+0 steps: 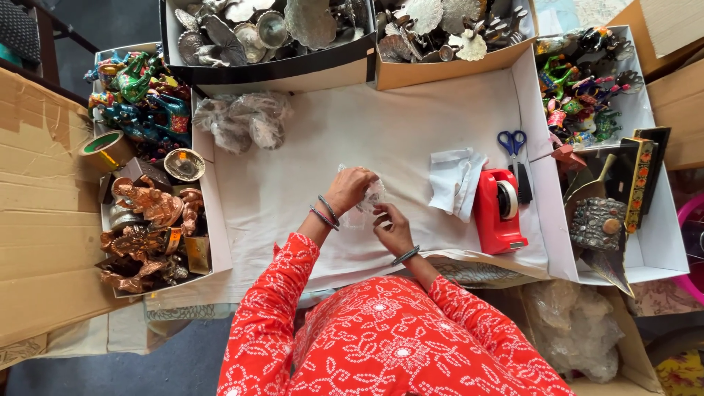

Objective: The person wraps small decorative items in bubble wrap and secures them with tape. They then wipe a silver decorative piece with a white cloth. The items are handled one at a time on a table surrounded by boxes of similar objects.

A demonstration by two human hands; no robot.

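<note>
Cloth (pixel 396 125), white and wide, is covering the table and lying under everything in the middle. Boxes are ringing it: two at the top, a black one (pixel 271 70) and a tan one (pixel 455 70), both holding silver metal pieces; one white box (pixel 209 220) at the left holding copper figures with painted figures above them; one white box (pixel 653 249) at the right holding painted figures and dark decorated pieces. Flat cardboard (pixel 44 220) is lying at the far left. One red tape dispenser (pixel 499 209) is standing just right of the hands, with one folded white paper (pixel 455 180) touching its left side and one pair of blue-handled scissors (pixel 513 143) just above it. One crumpled plastic bundle (pixel 242 121) is lying near the top left of the cloth, and one roll of tape (pixel 106 150) is sitting at the left edge.

Nothing is standing between the hands and the camera. The left hand (pixel 352 189) is curling closed over the top of a small clear plastic wrap (pixel 372 198), and the right hand (pixel 392 229) is pinching its lower edge with bent fingers. The wrap is being held just above the cloth's centre, between both hands.
</note>
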